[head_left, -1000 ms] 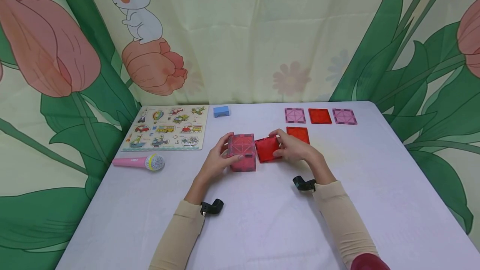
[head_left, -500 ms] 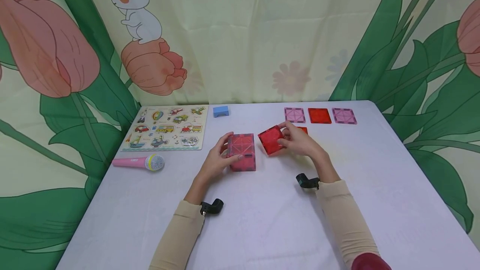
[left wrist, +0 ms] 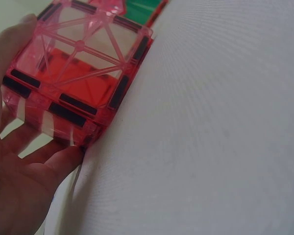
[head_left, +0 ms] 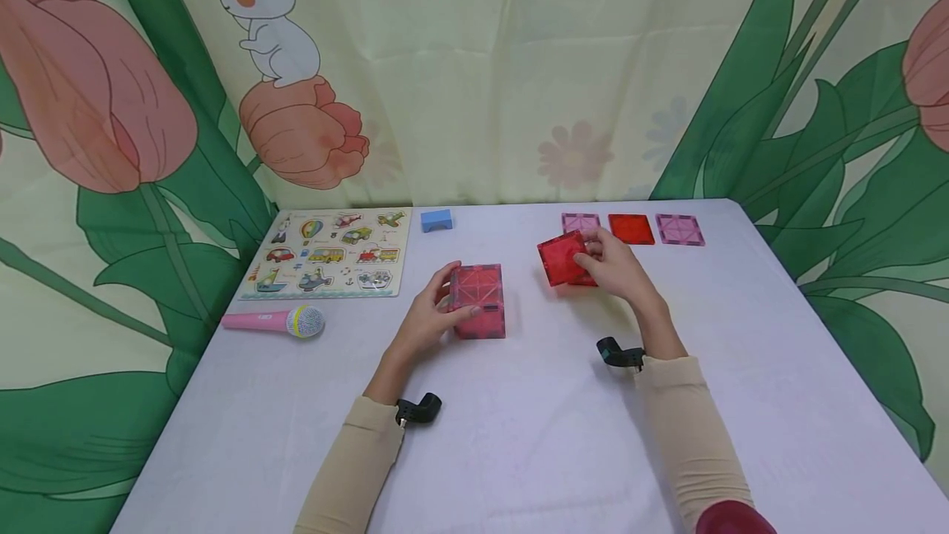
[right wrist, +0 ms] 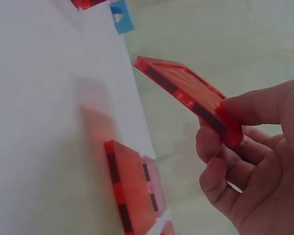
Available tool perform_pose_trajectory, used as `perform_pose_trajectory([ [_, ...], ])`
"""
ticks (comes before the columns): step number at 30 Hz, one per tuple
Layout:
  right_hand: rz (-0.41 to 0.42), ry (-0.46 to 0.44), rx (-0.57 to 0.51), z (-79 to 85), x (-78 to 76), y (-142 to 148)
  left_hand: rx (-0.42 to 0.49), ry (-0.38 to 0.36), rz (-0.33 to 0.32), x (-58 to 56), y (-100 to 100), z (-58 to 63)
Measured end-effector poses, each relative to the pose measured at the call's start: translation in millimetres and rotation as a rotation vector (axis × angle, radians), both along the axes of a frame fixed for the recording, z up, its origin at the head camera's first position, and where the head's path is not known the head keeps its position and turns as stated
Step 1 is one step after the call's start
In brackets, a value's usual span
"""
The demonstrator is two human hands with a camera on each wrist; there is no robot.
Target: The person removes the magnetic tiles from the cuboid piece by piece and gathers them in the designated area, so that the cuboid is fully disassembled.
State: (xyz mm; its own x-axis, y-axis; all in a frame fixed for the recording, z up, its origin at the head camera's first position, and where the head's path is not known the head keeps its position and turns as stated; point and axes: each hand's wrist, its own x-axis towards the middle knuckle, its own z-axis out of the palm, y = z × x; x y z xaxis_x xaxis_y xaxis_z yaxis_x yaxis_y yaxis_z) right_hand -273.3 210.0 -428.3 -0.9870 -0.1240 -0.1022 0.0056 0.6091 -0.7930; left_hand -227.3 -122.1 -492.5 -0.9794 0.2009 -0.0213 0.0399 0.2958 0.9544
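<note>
My left hand grips a box of translucent pink-red magnetic tiles standing on the table, thumb on its near side. In the left wrist view the box's top tile shows crossed ribs and dark edge magnets. My right hand pinches one red magnetic tile between thumb and fingers, tilted and held above the table. Beneath it lies another red tile, mostly covered in the head view. Farther back lie a pink tile, a red tile and a second pink tile.
At the back left lies a picture puzzle board with vehicles on it. A pink toy microphone is in front of it, and a small blue block stands beside it. A patterned curtain hangs behind the white table.
My right hand has lifted the red tile away from the box and carried it right and back, over the flat red tile. My left hand has stayed on the box.
</note>
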Motion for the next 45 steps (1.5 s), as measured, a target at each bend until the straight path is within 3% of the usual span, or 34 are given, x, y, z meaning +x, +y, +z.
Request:
perform_pose_trajectory([
  [14, -0.178, 0.021, -0.049, 8.4, 2.4, 20.0, -0.003, 0.000, -0.002, -1.7, 0.2, -1.6],
  [28, -0.279, 0.061, -0.047, 2.4, 1.0, 49.1, 0.017, 0.000, -0.002, -0.8, 0.3, -1.2],
  [45, -0.405, 0.012, -0.108, -12.1, -2.5, 73.0, 0.004, -0.027, -0.009, -0.2, 0.0, 0.9],
])
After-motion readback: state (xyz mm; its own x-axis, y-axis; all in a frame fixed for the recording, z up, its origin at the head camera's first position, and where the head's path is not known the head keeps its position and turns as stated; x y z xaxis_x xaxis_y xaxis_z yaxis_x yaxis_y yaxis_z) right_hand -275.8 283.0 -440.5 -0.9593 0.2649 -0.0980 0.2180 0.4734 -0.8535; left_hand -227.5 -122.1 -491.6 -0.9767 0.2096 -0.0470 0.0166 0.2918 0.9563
